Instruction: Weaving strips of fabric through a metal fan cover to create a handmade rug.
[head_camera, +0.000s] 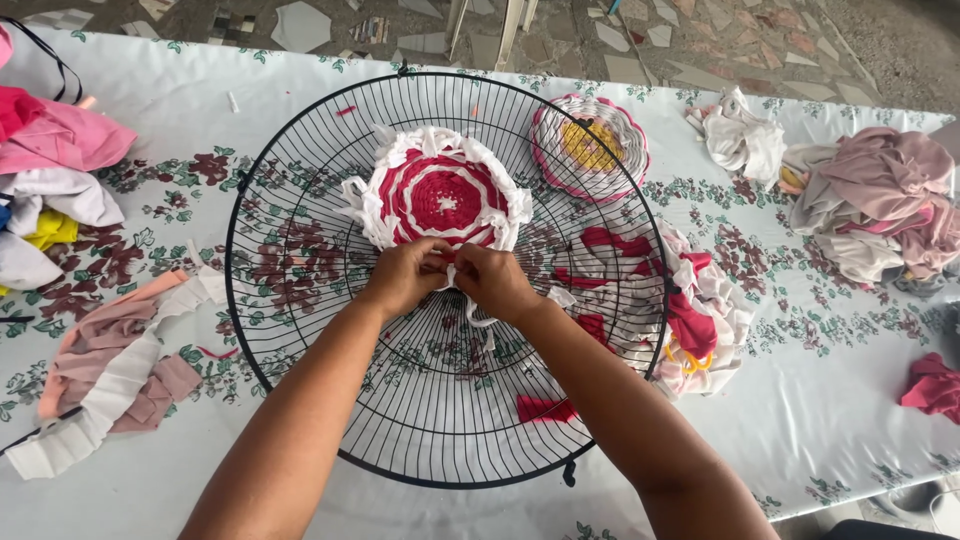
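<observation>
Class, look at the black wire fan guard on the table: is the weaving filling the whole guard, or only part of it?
Only part. The red and white woven round covers the middle of the fan guard; the outer wires are bare, with the flowered tablecloth showing through.

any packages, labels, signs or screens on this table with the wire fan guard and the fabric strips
None in view: no package, label, sign or screen.
The flowered white tablecloth holds only the round black wire fan guard, the red and white woven fabric round at both hands, loose fabric strips and cloth heaps.
</observation>
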